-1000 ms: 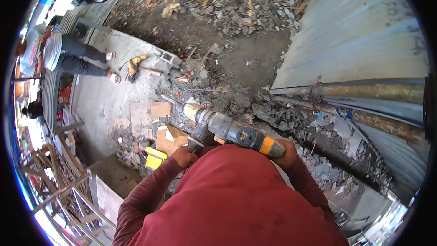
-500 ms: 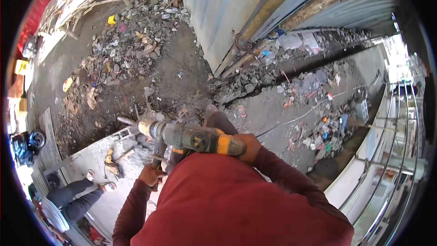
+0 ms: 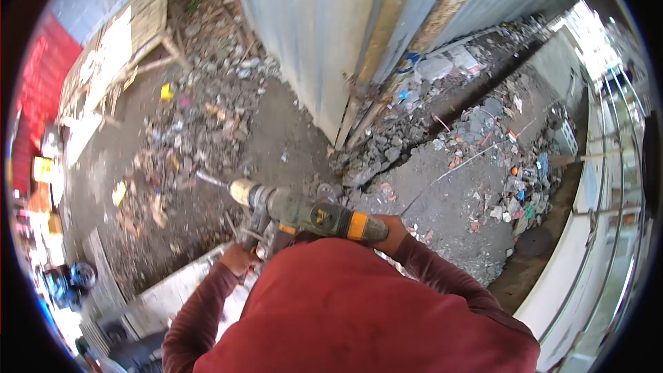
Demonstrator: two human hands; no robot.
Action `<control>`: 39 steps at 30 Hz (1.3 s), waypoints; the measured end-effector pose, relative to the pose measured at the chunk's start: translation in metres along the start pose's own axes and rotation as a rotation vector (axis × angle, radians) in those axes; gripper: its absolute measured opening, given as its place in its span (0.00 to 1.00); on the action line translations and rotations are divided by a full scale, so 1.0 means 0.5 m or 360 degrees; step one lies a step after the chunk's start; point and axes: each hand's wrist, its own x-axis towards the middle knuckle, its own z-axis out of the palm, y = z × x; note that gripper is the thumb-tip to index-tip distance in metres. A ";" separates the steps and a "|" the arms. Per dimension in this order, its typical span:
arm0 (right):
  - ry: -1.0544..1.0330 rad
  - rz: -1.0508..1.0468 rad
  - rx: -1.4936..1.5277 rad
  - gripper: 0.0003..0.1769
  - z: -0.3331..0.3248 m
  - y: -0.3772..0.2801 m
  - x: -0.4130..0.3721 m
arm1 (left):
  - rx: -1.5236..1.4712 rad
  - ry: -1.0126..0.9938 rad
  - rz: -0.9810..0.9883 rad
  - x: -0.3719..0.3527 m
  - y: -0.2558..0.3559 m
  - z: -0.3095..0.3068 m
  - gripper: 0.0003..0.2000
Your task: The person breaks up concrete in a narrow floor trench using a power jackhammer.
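Note:
A dusty grey and yellow hammer drill [image 3: 300, 208] lies across in front of my red-shirted torso. Its metal bit [image 3: 210, 179] points left and slightly away, above the rubble. My left hand [image 3: 239, 260] is closed around the side handle near the front of the drill. At the back end, my right hand [image 3: 394, 233] grips the rear handle; the drill body hides part of its fingers.
Broken concrete and litter [image 3: 200, 124] cover the ground ahead. A corrugated metal wall [image 3: 304, 34] with pipes comes down to a corner in front. A narrow trench [image 3: 483, 90] runs off to the right, with metal bars [image 3: 615, 186] farther right. A motorcycle [image 3: 69, 280] stands at left.
The camera view has tilted and turned, so more of the wall and rubble shows. The bit sits farther up from the concrete slab. The person at lower left has mostly left the view.

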 end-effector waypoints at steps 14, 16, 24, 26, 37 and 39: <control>0.0440 -0.0169 -0.0163 0.26 -0.129 0.135 0.285 | 0.1759 -0.0489 0.0909 0.458 0.225 -0.212 0.14; 0.0546 -0.0133 -0.0150 0.28 -0.119 0.148 0.302 | 0.1820 -0.0558 0.0887 0.493 0.278 -0.238 0.13; 0.0866 -0.0033 -0.0287 0.27 -0.065 0.141 0.347 | 0.2043 -0.0862 0.1021 0.662 0.430 -0.291 0.11; 0.0959 -0.0022 -0.0296 0.26 -0.034 0.146 0.367 | 0.2087 -0.0975 0.1124 0.719 0.445 -0.312 0.11; 0.1436 0.0288 -0.0429 0.21 0.314 0.061 0.593 | 0.1827 -0.1516 0.1069 0.958 0.417 -0.564 0.11; 0.1303 0.0416 -0.0430 0.22 0.357 -0.022 0.601 | 0.1789 -0.1618 0.1097 0.948 0.388 -0.611 0.09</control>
